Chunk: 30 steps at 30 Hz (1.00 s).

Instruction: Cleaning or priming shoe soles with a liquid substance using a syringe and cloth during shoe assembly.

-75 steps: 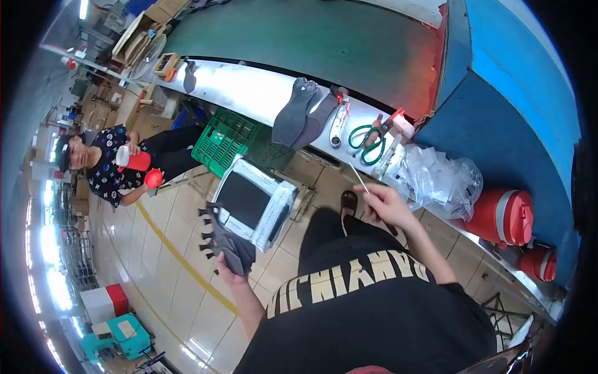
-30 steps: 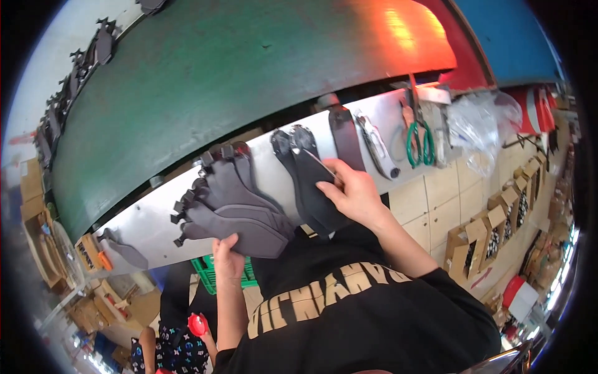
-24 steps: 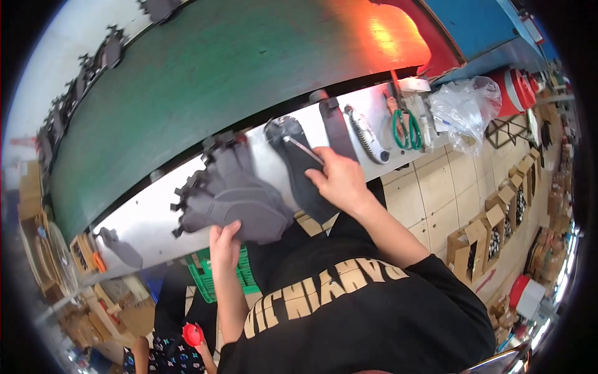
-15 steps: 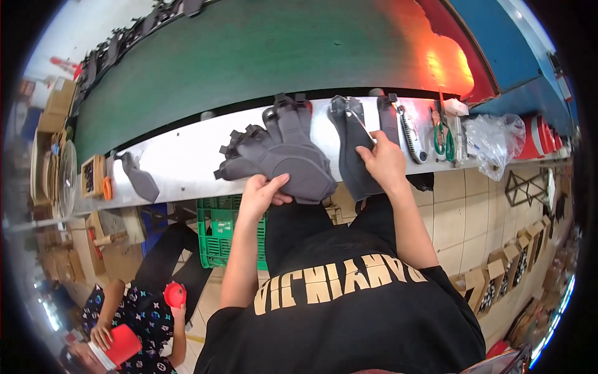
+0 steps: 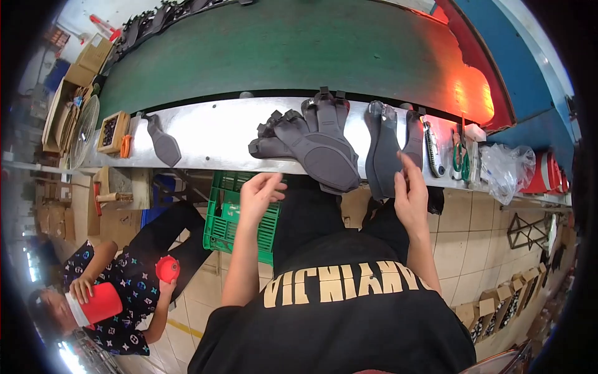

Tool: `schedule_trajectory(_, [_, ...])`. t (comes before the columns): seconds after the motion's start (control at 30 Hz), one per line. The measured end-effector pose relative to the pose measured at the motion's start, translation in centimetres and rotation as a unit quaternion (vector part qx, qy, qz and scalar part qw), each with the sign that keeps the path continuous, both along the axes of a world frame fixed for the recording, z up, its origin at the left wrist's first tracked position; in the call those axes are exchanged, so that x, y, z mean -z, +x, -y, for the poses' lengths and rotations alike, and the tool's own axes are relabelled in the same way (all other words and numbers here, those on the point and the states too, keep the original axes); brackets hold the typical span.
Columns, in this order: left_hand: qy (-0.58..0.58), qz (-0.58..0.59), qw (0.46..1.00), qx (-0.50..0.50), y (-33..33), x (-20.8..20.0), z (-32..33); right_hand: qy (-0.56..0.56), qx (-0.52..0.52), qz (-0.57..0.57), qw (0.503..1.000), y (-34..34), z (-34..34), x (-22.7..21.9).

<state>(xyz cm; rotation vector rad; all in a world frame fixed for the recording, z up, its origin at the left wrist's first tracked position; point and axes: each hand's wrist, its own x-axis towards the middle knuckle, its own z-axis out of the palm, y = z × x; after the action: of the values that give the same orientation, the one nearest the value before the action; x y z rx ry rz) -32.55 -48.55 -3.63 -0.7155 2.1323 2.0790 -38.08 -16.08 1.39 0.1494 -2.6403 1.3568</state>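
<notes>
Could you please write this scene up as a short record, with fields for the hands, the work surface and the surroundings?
Left hand: fingers loosely bent, nothing visible in it, apart from the fanned grey pieces
Right hand: beside the dark grey pair; contact unclear
Metal ledge: fanned pieces, pair, lone grey piece toward the left
Ledge, right end: green-handled scissors, clear plastic bag
Below ledge: green crate
Co-worker: holds red container and red cup-like piece

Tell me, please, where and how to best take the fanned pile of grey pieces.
Probably grip the pile from the near side, pinching top and bottom, by its overlapped broad ends: these overhang the metal ledge; narrow ends spread apart.
</notes>
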Motion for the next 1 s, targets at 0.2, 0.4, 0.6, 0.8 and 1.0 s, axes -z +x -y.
schedule_trajectory(0.2, [0.024,0.012,0.996,-0.082,2.6,0.0,3.1,-0.041,0.083,0.028,0.995,-0.7,-4.1,3.2])
schedule_trajectory(0.4, [0.073,-0.003,0.997,-0.011,2.1,-0.4,0.7,0.039,0.104,0.013,0.994,-4.2,-6.1,2.6])
schedule_trajectory(0.6, [0.007,-0.138,0.974,-0.178,-1.0,0.6,-0.8,0.036,0.025,-0.037,0.998,-5.1,-4.3,2.4])
schedule_trajectory(0.8, [-0.227,-0.21,0.921,-0.238,-3.0,0.8,-0.7,0.084,0.056,0.004,0.995,-8.3,-4.3,2.6])
schedule_trajectory(1.0, [-0.325,-0.167,0.909,-0.199,-4.0,1.4,0.9,0.182,0.007,0.01,0.983,-9.5,-3.9,3.8])
